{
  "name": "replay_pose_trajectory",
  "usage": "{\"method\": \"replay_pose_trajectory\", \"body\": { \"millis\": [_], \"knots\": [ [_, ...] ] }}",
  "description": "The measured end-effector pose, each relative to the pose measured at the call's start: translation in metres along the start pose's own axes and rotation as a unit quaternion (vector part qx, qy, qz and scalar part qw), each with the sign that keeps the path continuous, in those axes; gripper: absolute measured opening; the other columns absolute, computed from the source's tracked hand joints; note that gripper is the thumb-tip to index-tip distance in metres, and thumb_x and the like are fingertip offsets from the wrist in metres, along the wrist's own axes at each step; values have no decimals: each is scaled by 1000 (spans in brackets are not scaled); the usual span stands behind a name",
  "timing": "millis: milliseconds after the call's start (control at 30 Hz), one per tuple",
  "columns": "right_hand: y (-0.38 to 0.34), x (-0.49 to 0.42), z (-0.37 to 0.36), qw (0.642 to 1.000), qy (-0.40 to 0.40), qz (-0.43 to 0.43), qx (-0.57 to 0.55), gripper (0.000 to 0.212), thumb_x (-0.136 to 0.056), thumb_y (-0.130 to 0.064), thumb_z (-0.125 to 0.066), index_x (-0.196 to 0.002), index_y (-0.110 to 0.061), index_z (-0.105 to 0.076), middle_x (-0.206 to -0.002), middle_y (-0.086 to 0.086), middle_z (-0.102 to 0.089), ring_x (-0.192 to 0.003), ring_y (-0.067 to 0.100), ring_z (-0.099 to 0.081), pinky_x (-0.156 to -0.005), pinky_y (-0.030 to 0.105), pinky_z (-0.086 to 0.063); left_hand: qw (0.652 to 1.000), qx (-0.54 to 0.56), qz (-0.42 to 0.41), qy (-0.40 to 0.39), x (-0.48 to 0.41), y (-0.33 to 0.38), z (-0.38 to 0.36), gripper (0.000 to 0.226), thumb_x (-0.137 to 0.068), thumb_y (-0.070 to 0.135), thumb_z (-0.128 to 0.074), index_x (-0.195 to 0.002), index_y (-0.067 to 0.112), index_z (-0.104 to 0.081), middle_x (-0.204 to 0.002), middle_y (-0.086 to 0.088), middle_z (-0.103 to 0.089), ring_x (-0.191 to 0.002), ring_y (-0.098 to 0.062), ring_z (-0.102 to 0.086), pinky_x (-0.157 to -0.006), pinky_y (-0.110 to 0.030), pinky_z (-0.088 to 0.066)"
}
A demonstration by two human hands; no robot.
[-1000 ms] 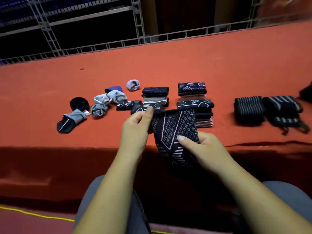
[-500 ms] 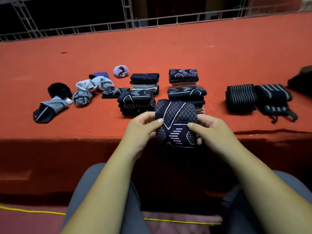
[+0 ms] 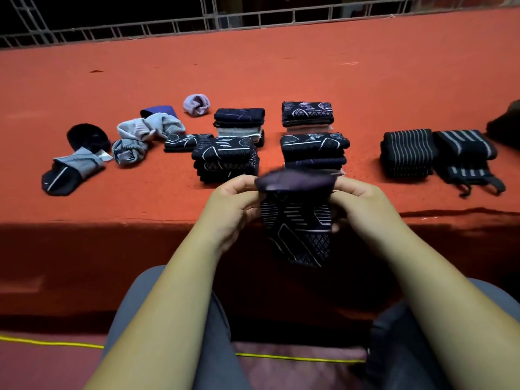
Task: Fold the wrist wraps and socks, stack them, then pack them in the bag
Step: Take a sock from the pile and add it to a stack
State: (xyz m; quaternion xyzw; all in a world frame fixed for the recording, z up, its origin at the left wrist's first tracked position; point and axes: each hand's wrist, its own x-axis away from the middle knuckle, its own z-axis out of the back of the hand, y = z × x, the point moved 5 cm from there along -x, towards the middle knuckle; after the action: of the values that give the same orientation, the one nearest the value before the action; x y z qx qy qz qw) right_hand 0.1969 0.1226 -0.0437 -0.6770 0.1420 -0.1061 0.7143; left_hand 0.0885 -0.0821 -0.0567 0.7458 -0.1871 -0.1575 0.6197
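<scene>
The worktop [image 3: 281, 74] carries an orange-red cloth that hangs over its near edge. Behind it a metal railing [image 3: 253, 21] runs along a dark room. A yellow cord [image 3: 295, 358] lies on the floor below your knees.

The upper fold of the patterned sock [image 3: 298, 220] is blurred. A dark object [image 3: 506, 122] is cut off at the right edge and cannot be identified.

You hold that sock over the worktop's near edge, hanging down. Your left hand [image 3: 233, 204] has its grip pinched on the upper left edge, and your right hand [image 3: 363, 201] has its grip pinched on the upper right.

The sock's top hides the foot of the nearest folded stack [image 3: 315, 149]. Three more stacks [image 3: 225, 160] stand beyond. Loose socks [image 3: 146, 136] lie to the left, and two striped wrist wraps [image 3: 406, 152] sit side by side to the right.
</scene>
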Motion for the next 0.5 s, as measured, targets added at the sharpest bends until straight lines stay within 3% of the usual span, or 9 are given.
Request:
{"method": "replay_pose_trajectory", "body": {
  "millis": [100, 167, 267, 367, 433, 500],
  "knots": [
    [0, 0, 1, 1000, 3, -1, 11, 38, -92, 10, -46, -92, -9, -78, -59, 4, -63, -46, 15, -52, -44, 20, -45, 1000, 6, 11, -6, 3, 3, -1, 27, -95, -15, -54, -96, 7, -70, -78, -2, -72, -58, -4, -65, -58, -17, -53],
    [-1, 1, 1, 1000, 3, -3, 7, 36, -93, 10, -42, -91, -7, -73, -53, 2, -58, -41, 15, -50, -41, 19, -42, 1000, 13, 15, -5, 5, 4, -2, 28, -99, -13, -47, -97, 4, -69, -72, 1, -71, -50, -1, -59, -59, -17, -53],
    [1, -1, 1, 1000, -6, -5, -22, 32, -96, 0, -43, -90, -10, -73, -61, 7, -60, -47, 15, -52, -42, 21, -43, 998, 53, 16, 3, 3, 7, -4, 28, -102, -3, -46, -105, 6, -73, -82, -5, -74, -67, -9, -68, -79, -34, -61],
    [4, -3, 2, 999, -30, 2, -36, 18, -91, -23, -58, -90, -23, -76, -84, 7, -63, -62, 14, -54, -46, 26, -44, 998, 56, 20, -23, 4, 5, -8, 26, -102, 14, -61, -125, 7, -68, -101, -8, -76, -95, -20, -73, -86, -35, -61],
    [4, 0, 3, 999, -36, 21, -24, 6, -94, -20, -71, -95, -24, -75, -89, 1, -63, -62, 10, -51, -46, 23, -42, 997, 30, 31, -56, 9, -3, -11, 42, -92, 19, -76, -131, 8, -65, -114, -8, -78, -109, -17, -73, -91, -31, -58],
    [5, 4, 1, 998, -42, 32, -20, 18, -95, -8, -74, -99, -25, -72, -90, -3, -66, -61, 8, -53, -46, 21, -40, 997, -8, 22, -72, 15, -9, -13, 50, -89, 11, -82, -134, 10, -62, -120, -7, -78, -111, -16, -73, -91, -28, -58]
  ]
}}
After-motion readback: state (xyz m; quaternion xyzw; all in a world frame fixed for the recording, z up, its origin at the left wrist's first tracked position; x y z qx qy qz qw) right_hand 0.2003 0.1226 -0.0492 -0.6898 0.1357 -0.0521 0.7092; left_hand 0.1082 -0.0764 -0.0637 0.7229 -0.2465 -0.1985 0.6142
